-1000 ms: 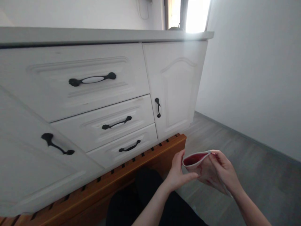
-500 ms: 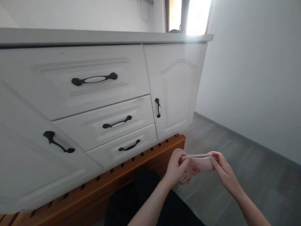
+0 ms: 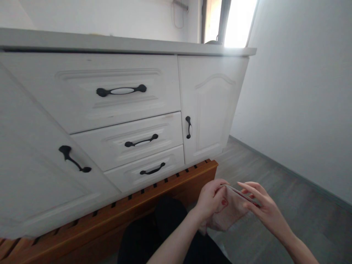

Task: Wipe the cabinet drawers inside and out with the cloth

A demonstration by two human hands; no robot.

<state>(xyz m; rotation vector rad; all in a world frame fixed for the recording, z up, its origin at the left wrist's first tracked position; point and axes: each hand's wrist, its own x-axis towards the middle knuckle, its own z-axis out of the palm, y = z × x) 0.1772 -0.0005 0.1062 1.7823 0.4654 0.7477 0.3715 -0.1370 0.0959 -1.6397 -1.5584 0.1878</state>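
Note:
A pale cloth pouch (image 3: 229, 211) with red print hangs between my two hands, its rim slanting down to the right. My left hand (image 3: 210, 198) is closed on the upper left end of the rim, with thumb and fingers pinching the fabric. At the other end, my right hand (image 3: 261, 201) has its thumb on the near side and its fingers over the rim, the forefinger stretched out. What lies inside the pouch, if anything, is hidden.
A slatted wooden bench (image 3: 176, 183) runs along the front of a white cabinet (image 3: 121, 113) with dark handles. My legs (image 3: 170, 223) in dark trousers are below. Grey floor (image 3: 277, 172) and a white wall (image 3: 297, 91) lie to the right.
The pouch's rim has tilted, its right end now lower, and more of the printed side shows. My right hand has shifted its grip and its fingers have straightened. The view has shifted slightly.

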